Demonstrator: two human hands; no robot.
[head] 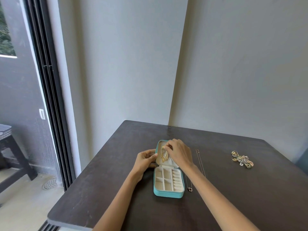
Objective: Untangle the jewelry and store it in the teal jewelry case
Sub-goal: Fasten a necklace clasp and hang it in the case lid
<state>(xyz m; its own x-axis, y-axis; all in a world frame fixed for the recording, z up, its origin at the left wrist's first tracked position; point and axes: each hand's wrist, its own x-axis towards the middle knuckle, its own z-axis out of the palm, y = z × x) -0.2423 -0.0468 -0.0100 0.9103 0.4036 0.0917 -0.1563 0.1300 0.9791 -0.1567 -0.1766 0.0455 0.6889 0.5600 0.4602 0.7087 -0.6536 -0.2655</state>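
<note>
- A dark stool (10, 147) stands on the balcony floor beyond the sliding door frame (50, 97), far left of both hands.
- A floor drain (50, 184) sits in the balcony floor below the stool, near the door track.
- The person's left hand (145, 160) grips the left edge of the raised lid (166, 161) of the teal jewelry case (168, 194), its thumb curled over the rim.
- The case lies open on the dark table (116, 180), its lid tilted up at the far end and its cream, divided tray just below the two hands.
- Gold chains (164, 155) hang against the lid's cream lining, directly between the two hands.
- The right hand (179, 151) reaches over the lid from the right, its fingertips (165, 147) pinching the top of the gold chains.
- A thin necklace (200, 162) lies stretched along the table just right of the right wrist, running on under the forearm to a small pendant (190, 189) beside the case's near right corner.
- A cluster of earrings and brooches (242, 160) rests on the table well to the right of the right hand.
</note>
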